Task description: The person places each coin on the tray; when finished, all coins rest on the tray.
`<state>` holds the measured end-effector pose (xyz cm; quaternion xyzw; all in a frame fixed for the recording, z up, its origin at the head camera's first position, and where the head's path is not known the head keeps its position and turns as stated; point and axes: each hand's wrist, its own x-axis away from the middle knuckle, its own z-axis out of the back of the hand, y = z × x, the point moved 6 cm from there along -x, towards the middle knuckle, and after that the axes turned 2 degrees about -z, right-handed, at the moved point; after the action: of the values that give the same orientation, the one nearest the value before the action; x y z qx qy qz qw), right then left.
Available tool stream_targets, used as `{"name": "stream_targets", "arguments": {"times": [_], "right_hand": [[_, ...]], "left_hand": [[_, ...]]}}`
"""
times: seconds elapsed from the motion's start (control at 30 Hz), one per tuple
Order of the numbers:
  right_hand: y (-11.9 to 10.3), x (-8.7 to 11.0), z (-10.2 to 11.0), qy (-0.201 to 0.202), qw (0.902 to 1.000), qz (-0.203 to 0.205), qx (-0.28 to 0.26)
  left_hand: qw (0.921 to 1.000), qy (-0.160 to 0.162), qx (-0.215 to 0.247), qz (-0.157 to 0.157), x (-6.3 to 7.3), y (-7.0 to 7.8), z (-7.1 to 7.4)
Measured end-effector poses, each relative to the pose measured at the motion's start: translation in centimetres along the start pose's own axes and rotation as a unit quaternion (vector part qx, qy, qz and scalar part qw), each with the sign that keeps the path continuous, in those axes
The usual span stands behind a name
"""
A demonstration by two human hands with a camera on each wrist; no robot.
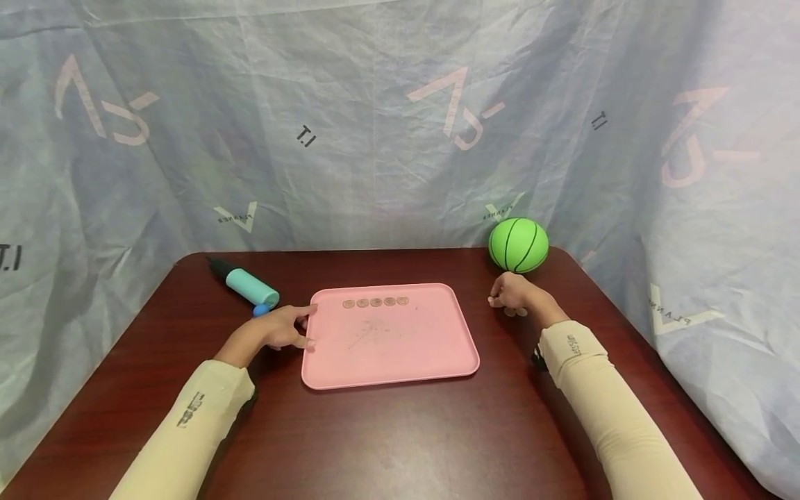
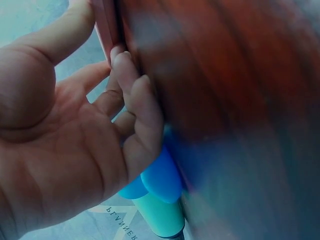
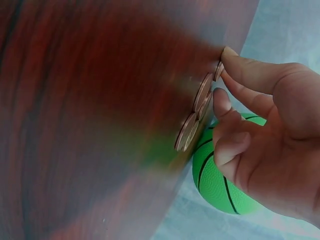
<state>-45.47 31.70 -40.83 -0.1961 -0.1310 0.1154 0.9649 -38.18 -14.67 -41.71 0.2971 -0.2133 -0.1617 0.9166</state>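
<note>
A pink tray (image 1: 400, 347) lies on the table with a row of several coins (image 1: 376, 303) near its far edge. My left hand (image 1: 284, 328) rests at the tray's left rim, thumb and index finger spread along it. In the left wrist view the other fingers bend loosely beside the tray's rim (image 2: 103, 30). To the right of the tray, my right hand (image 1: 514, 292) is low over the table. Between its thumb and index finger it pinches a coin (image 3: 218, 71). Several more coins (image 3: 202, 93) lie close by, under the hand.
A green ball (image 1: 519, 245) with black lines sits at the far right corner, just beyond my right hand. A teal hand pump (image 1: 252, 287) with a black nozzle and blue end (image 1: 260, 310) lies beyond my left hand. Grey cloth (image 1: 375, 173) hangs behind the table.
</note>
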Motion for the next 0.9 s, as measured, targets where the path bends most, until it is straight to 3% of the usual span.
{"name": "stream_targets", "arguments": {"times": [0.17,0.37,0.67,0.9], "right_hand": [[-0.04,-0.18,-0.43,-0.012,0.9998,0.005,0.013],[-0.08,-0.14,-0.17,0.004,0.9999,-0.004,0.015],[0.50,-0.16,-0.15,-0.018,0.9997,-0.003,0.018],[0.71,0.19,-0.01,0.010,0.9995,-0.006,-0.030]], "left_hand": [[1.0000,-0.001,-0.001,0.000,-0.14,-0.20,-0.24],[1.0000,0.004,-0.002,-0.001,-0.11,-0.16,-0.04],[0.9999,0.006,-0.010,-0.001,0.06,-0.06,0.03],[0.9999,0.005,-0.012,-0.004,0.05,-0.04,0.07]]}}
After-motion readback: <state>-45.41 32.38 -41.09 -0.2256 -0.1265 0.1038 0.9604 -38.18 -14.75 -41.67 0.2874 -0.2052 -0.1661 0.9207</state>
